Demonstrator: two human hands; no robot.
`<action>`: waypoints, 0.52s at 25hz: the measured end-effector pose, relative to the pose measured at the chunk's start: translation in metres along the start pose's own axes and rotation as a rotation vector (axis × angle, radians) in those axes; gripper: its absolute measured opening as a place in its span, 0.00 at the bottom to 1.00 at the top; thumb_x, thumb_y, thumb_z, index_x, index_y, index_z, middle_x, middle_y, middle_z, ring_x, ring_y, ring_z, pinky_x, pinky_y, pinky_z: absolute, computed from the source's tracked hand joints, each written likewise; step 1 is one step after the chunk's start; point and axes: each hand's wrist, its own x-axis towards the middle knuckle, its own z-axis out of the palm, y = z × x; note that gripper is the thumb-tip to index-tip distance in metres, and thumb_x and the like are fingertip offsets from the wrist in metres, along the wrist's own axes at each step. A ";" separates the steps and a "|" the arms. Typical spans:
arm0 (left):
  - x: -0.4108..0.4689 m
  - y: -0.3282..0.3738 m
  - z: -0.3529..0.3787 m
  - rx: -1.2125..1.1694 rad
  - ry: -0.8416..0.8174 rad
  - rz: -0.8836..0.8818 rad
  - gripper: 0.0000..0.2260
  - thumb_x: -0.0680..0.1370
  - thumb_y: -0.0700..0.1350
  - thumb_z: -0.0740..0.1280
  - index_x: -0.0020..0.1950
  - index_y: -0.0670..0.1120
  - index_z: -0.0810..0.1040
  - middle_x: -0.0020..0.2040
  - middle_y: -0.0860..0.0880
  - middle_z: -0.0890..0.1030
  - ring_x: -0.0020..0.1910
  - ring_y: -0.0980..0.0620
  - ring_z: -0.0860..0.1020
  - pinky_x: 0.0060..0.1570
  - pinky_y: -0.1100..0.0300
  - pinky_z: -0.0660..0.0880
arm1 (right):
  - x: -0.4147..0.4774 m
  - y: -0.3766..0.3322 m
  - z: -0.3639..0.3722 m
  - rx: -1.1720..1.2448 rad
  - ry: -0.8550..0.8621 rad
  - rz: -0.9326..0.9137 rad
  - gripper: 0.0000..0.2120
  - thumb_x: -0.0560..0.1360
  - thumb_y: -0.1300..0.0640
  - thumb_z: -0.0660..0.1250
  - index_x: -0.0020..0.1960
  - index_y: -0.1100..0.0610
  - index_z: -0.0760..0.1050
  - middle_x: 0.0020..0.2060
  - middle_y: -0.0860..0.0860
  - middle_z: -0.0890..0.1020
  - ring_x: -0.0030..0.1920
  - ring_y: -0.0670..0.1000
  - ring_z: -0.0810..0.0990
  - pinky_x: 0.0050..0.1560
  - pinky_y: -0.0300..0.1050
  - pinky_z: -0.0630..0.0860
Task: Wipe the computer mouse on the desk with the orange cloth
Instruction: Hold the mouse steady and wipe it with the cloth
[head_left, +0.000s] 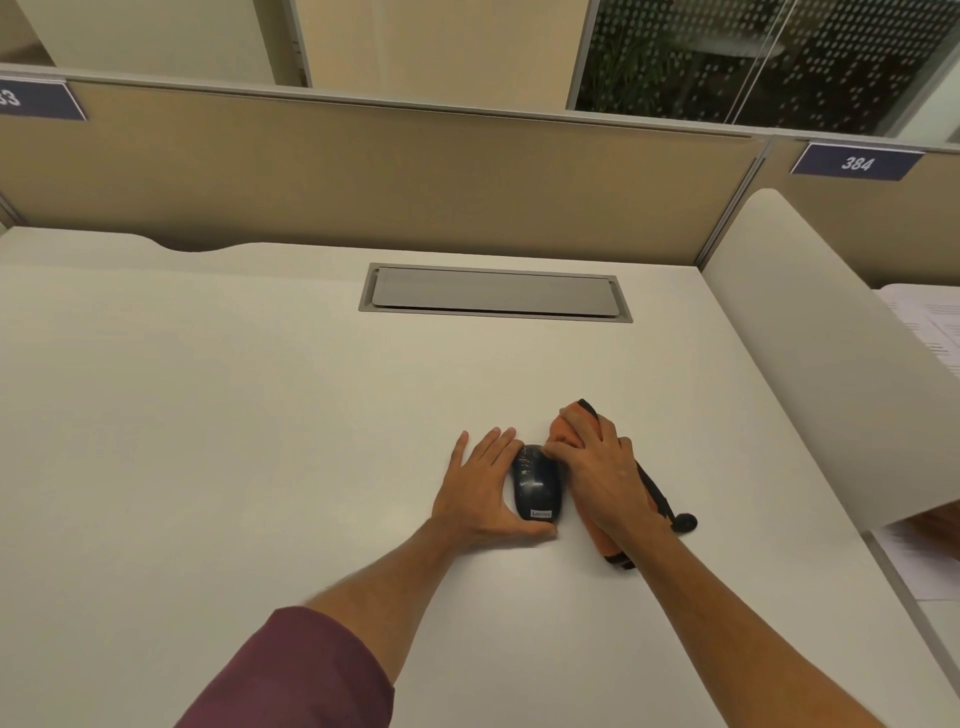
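Note:
A dark computer mouse (536, 486) with a small white label lies on the white desk (234, 415). My left hand (483, 488) cups the mouse's left side, thumb curled around its near end. My right hand (602, 478) presses down on the orange cloth (574, 423), which has a dark edge and lies just right of the mouse. The fingertips of that hand touch the mouse's far right side. Most of the cloth is hidden under the hand; its near end pokes out at the wrist.
A grey cable hatch (493, 293) is set into the desk's far middle. A beige partition (363, 182) closes the back. A white curved divider (831, 353) stands on the right, with papers (930, 332) beyond it.

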 end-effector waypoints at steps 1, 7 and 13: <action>0.000 0.000 0.000 -0.001 0.005 0.002 0.54 0.62 0.80 0.61 0.79 0.49 0.55 0.80 0.52 0.55 0.80 0.54 0.49 0.77 0.43 0.40 | 0.002 0.004 -0.002 0.002 -0.040 0.049 0.13 0.82 0.53 0.59 0.64 0.49 0.75 0.75 0.50 0.61 0.73 0.58 0.58 0.72 0.56 0.58; 0.000 0.001 0.000 -0.004 0.042 -0.002 0.54 0.61 0.80 0.62 0.78 0.48 0.58 0.80 0.52 0.58 0.79 0.55 0.51 0.77 0.44 0.41 | 0.010 0.005 0.006 0.174 0.072 0.057 0.12 0.82 0.53 0.60 0.61 0.48 0.78 0.72 0.50 0.67 0.67 0.56 0.67 0.67 0.54 0.66; 0.000 0.001 0.000 -0.002 0.036 0.001 0.54 0.62 0.79 0.63 0.78 0.48 0.58 0.80 0.52 0.58 0.79 0.55 0.51 0.77 0.44 0.41 | 0.031 0.003 0.025 0.183 0.021 0.218 0.14 0.80 0.47 0.58 0.63 0.47 0.73 0.68 0.49 0.68 0.60 0.50 0.65 0.56 0.42 0.60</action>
